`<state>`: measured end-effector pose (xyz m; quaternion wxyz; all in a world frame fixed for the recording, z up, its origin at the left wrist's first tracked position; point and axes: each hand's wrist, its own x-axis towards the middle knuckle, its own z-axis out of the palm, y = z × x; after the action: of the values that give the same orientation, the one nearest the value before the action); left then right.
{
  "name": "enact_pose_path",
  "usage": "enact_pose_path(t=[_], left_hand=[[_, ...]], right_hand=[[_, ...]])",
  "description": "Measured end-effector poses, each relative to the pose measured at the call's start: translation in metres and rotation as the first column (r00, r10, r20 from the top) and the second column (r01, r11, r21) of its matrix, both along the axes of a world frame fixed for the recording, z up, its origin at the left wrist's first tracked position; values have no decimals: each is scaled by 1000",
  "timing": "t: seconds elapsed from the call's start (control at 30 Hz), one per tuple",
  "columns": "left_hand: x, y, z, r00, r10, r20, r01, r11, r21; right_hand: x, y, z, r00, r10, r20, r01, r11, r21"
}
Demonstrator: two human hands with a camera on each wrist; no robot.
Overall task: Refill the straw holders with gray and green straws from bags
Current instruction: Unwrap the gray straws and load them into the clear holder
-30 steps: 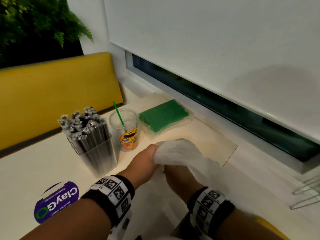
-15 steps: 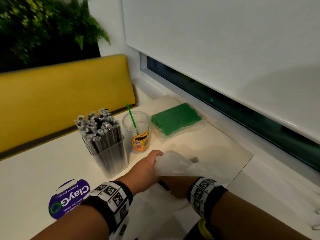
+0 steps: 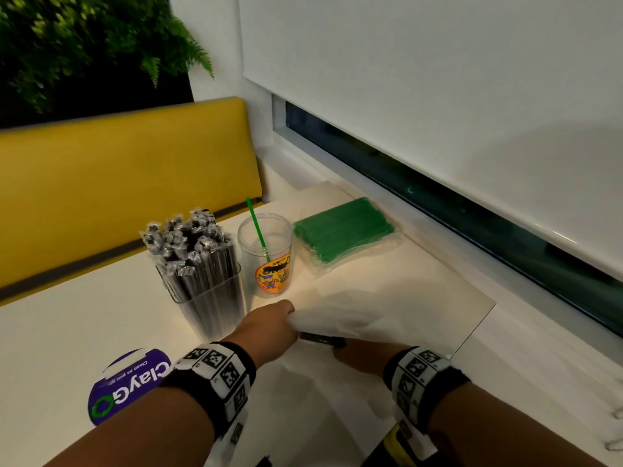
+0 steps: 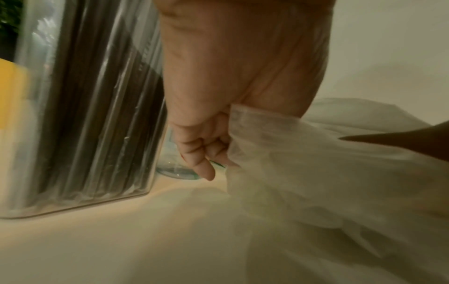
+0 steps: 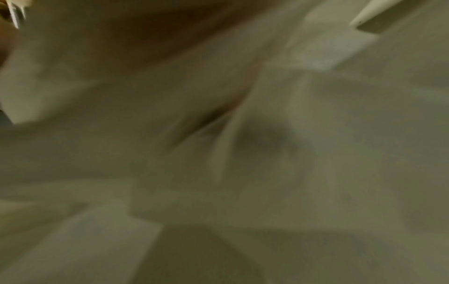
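Observation:
A square clear holder (image 3: 205, 264) stands packed with wrapped gray straws. Right of it is a round clear cup (image 3: 269, 254) with a single green straw (image 3: 257, 227). Behind the cup lies a sealed bag of green straws (image 3: 344, 230). My left hand (image 3: 269, 326) grips the mouth of a white plastic bag (image 3: 354, 321) just in front of the cup. The left wrist view shows its fingers (image 4: 206, 153) curled on the bag's edge (image 4: 316, 182), beside the holder (image 4: 85, 115). A dark straw end (image 3: 322, 339) shows at the bag's mouth. My right wrist (image 3: 418, 369) reaches into the bag, which hides the hand.
A purple ClayGo sticker (image 3: 129, 382) lies on the table at the near left. A yellow bench back (image 3: 118, 183) runs behind the table. The table's right edge (image 3: 478, 328) meets a white sill under a window blind. The right wrist view is blurred white plastic.
The white bag has come down from a raised, bunched shape to lie low over the table. My right hand has gone deeper under it. My left hand keeps its grip.

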<state>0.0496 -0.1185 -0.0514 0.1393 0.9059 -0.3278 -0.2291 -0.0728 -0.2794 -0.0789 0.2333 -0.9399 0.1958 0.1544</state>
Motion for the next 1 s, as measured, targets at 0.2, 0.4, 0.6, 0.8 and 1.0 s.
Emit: enact_pose_path(t=[0.2, 0.4, 0.6, 0.8, 1.0], left_hand=[[5, 2, -10, 991, 47, 128, -43, 999, -28], [9, 13, -18, 991, 128, 44, -127, 991, -42], [-18, 29, 3, 980, 193, 48, -175, 953, -247], [-45, 78, 57, 805, 257, 535, 198, 734, -650], [7, 87, 84, 761, 649, -25, -304, 323, -896]], right_hand=[[-1, 12, 38, 975, 187, -124, -180, 982, 65], [-7, 37, 106, 911, 331, 246, -398, 861, 315], [9, 31, 205, 692, -373, 618, -375, 546, 749], [60, 42, 246, 322, -608, 726, -373, 623, 688], [109, 99, 218, 605, -295, 739, -203, 841, 502]])
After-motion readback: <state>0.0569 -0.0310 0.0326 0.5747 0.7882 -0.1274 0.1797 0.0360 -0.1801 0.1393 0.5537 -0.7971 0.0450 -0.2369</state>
